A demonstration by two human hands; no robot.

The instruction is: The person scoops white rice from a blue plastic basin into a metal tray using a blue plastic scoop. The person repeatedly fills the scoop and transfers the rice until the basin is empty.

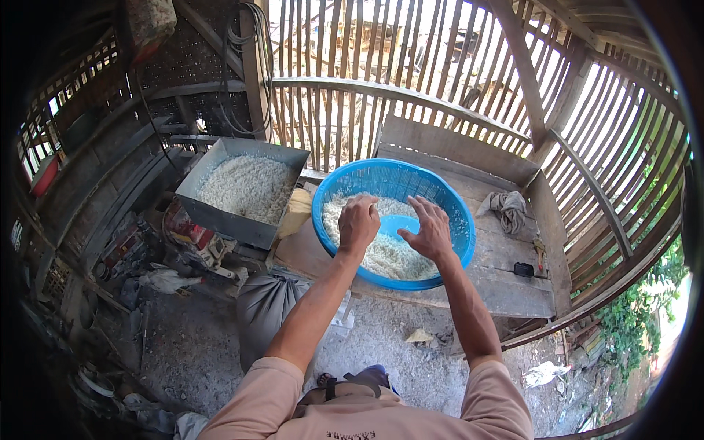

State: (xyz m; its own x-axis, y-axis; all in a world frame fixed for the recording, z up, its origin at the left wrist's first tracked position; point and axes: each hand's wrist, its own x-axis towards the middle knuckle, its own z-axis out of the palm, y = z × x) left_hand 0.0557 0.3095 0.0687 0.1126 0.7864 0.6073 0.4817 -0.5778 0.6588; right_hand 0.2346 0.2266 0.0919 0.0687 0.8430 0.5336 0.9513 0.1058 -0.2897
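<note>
Over a large blue plastic basket (339,176) with a perforated wall, both my hands hover side by side. Coarse white grated stuff (396,258) lies in the basket, and a lighter blue bowl (398,223) rests among it, partly behind my right hand. My left hand (358,224) has its fingers loosely bent, with nothing visible in them. The right hand (428,229) is open, thumb apart from the fingers, just above the bowl's side. Whether that hand touches the bowl I cannot tell.
The basket stands on a wooden bench (513,286) with raised boards. To its left, a metal hopper (258,235) full of white crumbly stuff sits over a machine (192,229). A grey sack (264,308) stands below. A rag (506,209) and a small black object (523,269) lie right.
</note>
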